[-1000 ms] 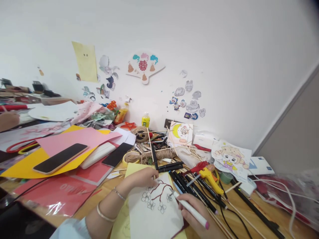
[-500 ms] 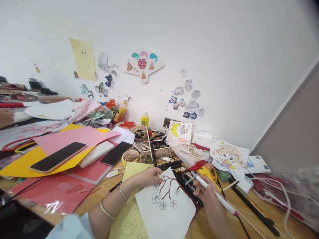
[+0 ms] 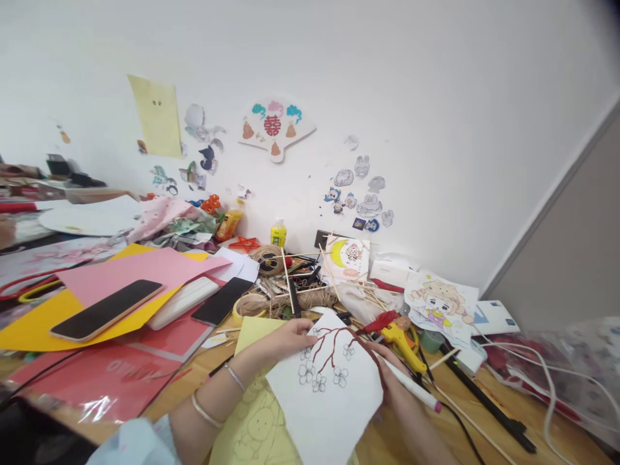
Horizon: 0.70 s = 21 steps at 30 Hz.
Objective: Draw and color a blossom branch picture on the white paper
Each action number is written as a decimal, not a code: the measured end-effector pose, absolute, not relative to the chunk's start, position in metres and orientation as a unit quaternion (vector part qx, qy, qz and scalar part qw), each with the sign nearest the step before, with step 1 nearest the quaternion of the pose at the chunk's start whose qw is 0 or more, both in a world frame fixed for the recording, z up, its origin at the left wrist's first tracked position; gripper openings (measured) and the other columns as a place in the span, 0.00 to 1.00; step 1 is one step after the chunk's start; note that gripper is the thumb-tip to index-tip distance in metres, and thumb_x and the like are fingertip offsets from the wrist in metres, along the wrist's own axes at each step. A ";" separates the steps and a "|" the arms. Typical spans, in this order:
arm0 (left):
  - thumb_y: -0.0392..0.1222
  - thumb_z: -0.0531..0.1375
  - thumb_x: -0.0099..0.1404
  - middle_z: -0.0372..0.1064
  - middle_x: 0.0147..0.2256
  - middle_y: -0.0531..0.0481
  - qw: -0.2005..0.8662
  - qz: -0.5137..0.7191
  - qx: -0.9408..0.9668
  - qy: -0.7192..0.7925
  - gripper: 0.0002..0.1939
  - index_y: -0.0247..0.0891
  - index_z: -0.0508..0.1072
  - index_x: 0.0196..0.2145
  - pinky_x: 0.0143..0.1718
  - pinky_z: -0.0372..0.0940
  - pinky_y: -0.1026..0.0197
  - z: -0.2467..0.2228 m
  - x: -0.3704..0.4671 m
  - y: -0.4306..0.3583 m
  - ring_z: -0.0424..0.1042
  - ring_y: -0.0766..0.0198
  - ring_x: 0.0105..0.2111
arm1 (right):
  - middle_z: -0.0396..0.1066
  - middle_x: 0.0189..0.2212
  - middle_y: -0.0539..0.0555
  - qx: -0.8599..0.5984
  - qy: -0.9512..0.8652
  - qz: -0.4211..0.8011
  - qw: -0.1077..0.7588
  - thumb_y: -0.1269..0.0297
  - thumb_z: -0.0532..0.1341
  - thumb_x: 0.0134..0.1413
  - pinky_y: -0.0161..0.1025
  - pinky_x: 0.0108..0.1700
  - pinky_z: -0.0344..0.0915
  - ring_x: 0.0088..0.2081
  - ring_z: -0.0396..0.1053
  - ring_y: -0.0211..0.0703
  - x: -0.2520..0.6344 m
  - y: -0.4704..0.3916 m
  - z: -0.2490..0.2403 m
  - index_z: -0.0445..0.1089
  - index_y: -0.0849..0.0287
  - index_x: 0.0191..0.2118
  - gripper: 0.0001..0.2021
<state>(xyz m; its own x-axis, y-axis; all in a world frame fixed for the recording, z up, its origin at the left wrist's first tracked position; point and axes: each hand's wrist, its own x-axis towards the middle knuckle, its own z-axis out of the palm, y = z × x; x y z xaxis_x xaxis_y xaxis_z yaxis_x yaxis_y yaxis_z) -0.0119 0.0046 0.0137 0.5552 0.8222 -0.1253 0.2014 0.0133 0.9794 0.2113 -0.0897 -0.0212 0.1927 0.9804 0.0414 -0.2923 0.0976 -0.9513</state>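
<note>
A white sheet of paper (image 3: pixel 324 416) with a branch of dark red lines and black-outlined blossoms is tilted up in front of me. My left hand (image 3: pixel 293 339) is closed on its upper left edge, fingertips by the drawn twigs. My right hand (image 3: pixel 390 378) lies along the sheet's right edge, partly hidden behind it. A white marker (image 3: pixel 411 385) with a pink end rests in that hand, its tip hidden near the paper. Beneath the sheet lies yellow paper (image 3: pixel 264 420) with pencil drawings.
A yellow glue gun (image 3: pixel 403 345) lies just right of the sheet. Behind are twine (image 3: pixel 314 297), sticks and a tape roll (image 3: pixel 249 307). Phones (image 3: pixel 106 309) (image 3: pixel 223 301) lie on the left on coloured paper. A white cable (image 3: pixel 547 381) runs along the right.
My right hand has moved left with the marker, from beside the sheet to its right edge. The sheet has lifted and shifted slightly, covering the black pens behind it.
</note>
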 end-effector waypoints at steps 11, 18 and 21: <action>0.46 0.65 0.46 0.68 0.26 0.54 0.668 0.322 0.528 0.414 0.18 0.35 0.68 0.33 0.27 0.63 0.64 0.024 -0.006 -0.004 0.68 0.66 0.24 | 0.77 0.35 0.55 -0.445 -0.309 0.518 0.662 0.48 0.67 0.39 0.42 0.33 0.70 0.35 0.74 0.50 0.220 -0.084 -0.011 0.69 0.55 0.40 0.22; 0.46 0.63 0.47 0.67 0.24 0.53 0.671 0.239 0.607 0.352 0.14 0.34 0.69 0.30 0.25 0.59 0.66 0.018 -0.011 -0.001 0.65 0.67 0.24 | 0.77 0.33 0.52 -0.421 -0.269 0.516 0.695 0.65 0.69 0.35 0.40 0.34 0.69 0.35 0.74 0.49 0.216 -0.093 0.003 0.69 0.54 0.42 0.22; 0.46 0.60 0.51 0.65 0.24 0.55 0.577 0.184 0.705 0.369 0.14 0.34 0.71 0.33 0.21 0.54 0.68 0.011 -0.011 0.002 0.61 0.69 0.21 | 0.76 0.28 0.50 -0.439 -0.280 0.531 0.669 0.65 0.69 0.34 0.38 0.29 0.68 0.30 0.73 0.47 0.219 -0.094 0.008 0.70 0.55 0.36 0.17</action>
<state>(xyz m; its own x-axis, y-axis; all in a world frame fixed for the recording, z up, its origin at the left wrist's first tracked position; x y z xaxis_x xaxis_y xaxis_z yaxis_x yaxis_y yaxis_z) -0.0109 0.0018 0.0105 0.6594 0.7331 -0.1669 0.3081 -0.0611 0.9494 0.2187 -0.0936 0.0081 0.2799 0.9558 -0.0905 -0.4640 0.0521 -0.8843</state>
